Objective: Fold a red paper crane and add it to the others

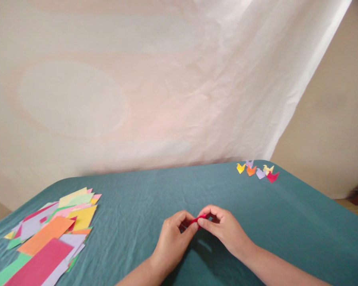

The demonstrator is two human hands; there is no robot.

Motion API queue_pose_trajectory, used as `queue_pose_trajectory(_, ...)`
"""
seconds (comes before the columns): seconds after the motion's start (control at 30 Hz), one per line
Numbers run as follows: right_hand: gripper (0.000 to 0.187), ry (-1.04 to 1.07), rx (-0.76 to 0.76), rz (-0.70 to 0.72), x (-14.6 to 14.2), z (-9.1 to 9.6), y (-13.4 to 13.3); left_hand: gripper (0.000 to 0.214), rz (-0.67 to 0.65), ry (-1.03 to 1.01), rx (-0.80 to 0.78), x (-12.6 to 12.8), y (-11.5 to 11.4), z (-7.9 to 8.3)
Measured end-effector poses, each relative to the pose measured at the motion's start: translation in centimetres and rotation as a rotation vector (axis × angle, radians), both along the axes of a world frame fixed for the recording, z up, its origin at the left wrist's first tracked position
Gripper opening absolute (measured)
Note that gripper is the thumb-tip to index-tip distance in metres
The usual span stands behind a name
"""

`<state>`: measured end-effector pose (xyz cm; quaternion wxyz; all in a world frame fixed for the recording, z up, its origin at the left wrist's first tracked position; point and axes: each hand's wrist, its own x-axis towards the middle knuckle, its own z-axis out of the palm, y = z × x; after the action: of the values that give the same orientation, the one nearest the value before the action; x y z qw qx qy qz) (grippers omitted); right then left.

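Between my two hands is a small piece of folded red paper [202,217], mostly covered by the fingers. My left hand [176,232] pinches its left end between thumb and fingertips. On the other side, my right hand [222,226] grips the paper with thumb and curled forefinger. Both hands hover a little above the green cloth, their thumbs nearly meeting, and a shadow falls below them. The exact shape of the fold cannot be made out.
A spread pile of coloured paper sheets [50,234] lies on the left of the green tablecloth [131,222]. Several small folded paper birds, including an orange paper bird [251,171] and a red paper bird [272,177], stand at the far right. Behind hangs a pale sheet [167,91].
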<state>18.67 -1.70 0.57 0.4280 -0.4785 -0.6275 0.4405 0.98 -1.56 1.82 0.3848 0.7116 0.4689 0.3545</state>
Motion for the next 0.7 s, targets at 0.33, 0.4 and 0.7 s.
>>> queue_pose_trajectory(0.33, 0.016, 0.036, 0.031, -0.001, 0.14, -0.17, 0.11, 0.016, -0.015, 0.037, 0.021, -0.38, 0.34, -0.16)
queue_pose_trajectory(0.4, 0.009, -0.034, 0.068, -0.011, 0.13, 0.06, 0.03, 0.015, -0.018, 0.048, 0.030, -0.39, 0.44, -0.05)
queue_pose_trajectory(0.7, 0.005, -0.195, 0.171, -0.005, -0.16, -0.13, 0.01, 0.013, 0.025, 0.124, 0.084, -0.29, 0.46, 0.26)
